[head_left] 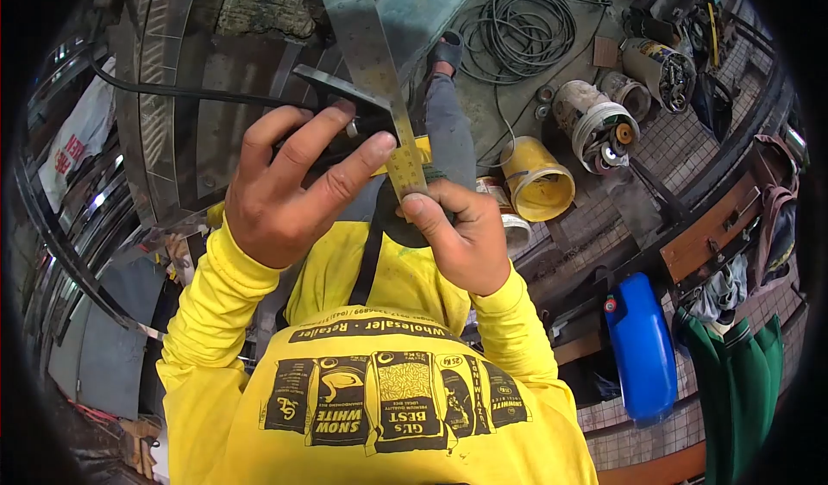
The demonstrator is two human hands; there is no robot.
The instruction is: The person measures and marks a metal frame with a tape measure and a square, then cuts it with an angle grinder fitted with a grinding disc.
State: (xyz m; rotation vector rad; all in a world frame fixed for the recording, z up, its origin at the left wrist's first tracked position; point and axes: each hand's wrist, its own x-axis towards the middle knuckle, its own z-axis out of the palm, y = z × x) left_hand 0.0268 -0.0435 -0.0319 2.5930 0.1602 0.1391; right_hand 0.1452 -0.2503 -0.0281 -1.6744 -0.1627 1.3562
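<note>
A long steel ruler (358, 32) with engraved markings slants down from the top of the view toward my chest. My right hand (470, 237) pinches its lower end between thumb and fingers. Against the ruler's left side lies a flat metal bar (341, 86) with a dark underside. My left hand (293, 183) has its fingers bent around this bar, index fingertip on it and thumb close to the ruler's edge. A small silver round part shows between those fingers. The rest of the left grip is hidden under the hand.
A leg in grey trousers (448, 127) stretches forward. Coiled black cable (522, 32) lies on the floor. At right stand a yellow bucket (542, 187), a white bucket (595, 127) of discs and a blue container (642, 347). Metal bars (159, 97) are at left.
</note>
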